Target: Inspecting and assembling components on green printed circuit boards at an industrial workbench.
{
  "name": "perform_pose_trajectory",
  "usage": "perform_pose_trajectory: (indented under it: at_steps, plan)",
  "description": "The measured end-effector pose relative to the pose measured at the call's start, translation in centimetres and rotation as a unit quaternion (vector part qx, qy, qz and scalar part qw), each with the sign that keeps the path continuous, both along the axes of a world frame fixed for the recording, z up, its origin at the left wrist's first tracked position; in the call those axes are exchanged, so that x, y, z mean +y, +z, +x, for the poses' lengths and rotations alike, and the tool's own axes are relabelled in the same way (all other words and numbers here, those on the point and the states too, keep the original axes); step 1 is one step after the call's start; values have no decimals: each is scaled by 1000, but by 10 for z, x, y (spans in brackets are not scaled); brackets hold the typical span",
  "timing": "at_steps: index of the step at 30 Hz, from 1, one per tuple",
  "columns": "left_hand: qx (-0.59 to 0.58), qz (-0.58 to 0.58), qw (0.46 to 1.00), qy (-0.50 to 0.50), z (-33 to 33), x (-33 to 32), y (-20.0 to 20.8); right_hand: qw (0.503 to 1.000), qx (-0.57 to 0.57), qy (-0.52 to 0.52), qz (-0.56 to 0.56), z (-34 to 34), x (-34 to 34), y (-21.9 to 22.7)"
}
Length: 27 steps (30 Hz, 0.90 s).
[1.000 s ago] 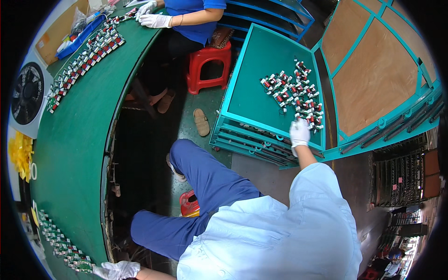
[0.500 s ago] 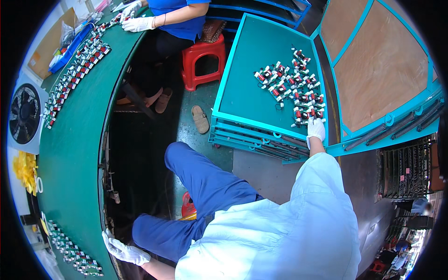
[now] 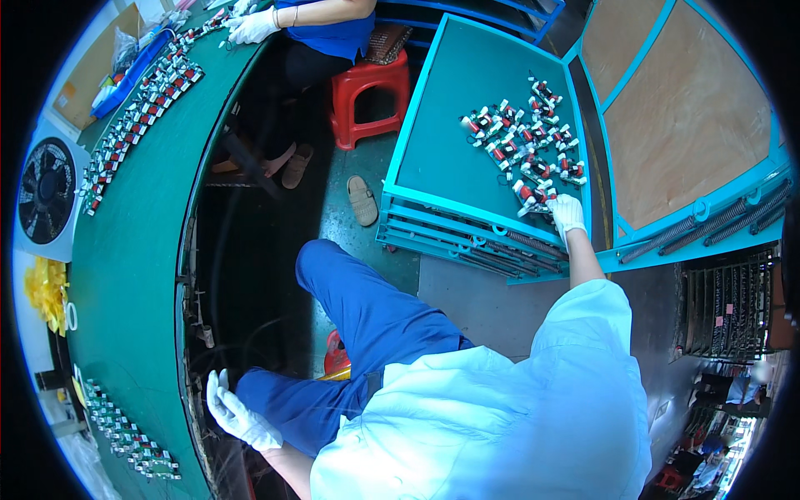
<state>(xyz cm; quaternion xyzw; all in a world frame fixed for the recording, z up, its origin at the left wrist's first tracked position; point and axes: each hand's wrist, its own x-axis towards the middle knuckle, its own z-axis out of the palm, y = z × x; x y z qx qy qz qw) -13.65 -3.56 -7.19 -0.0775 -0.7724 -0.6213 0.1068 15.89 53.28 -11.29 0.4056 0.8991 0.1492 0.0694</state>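
Observation:
Several small circuit board assemblies (image 3: 533, 137) with red, black and white parts lie in a loose group on the green top of a turquoise-framed rack (image 3: 433, 108). At the near edge of that group is my right hand (image 3: 568, 214), in a white glove, its fingers closed against the nearest assemblies; the fingertips are partly hidden among them. My left hand (image 3: 242, 418), also gloved, is held beside the edge of the green workbench (image 3: 125, 292) at lower left. Its fingers are apart and nothing is in it.
Rows of similar boards (image 3: 137, 121) line the bench's far part, with another cluster (image 3: 129, 433) at its near end. A fan (image 3: 47, 190) stands at left. Ahead, a co-worker in blue (image 3: 333, 33) sits at the bench near a red stool (image 3: 368, 100). A hinged turquoise-framed panel (image 3: 692, 117) stands right.
The nearest boards have shifted left and bunched together at my right hand, which moved slightly away from me. My left hand has come off the bench edge and moved right.

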Motion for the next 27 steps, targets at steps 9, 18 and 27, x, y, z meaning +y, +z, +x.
perform_pose_trajectory:
  at_steps: [9, 18, 27]
  plan:
    - [-100, 10, 989, -106, 18, 30, 4, 927, 349, 73, -120, -64, -60, 51]
    - [-367, 267, 801, -390, 49, 109, 9, 761, 450, 275, -377, -172, -258, 89]
    - [-398, 671, 582, -229, 67, 56, 31, 488, 398, 431, -646, -189, -341, 77]
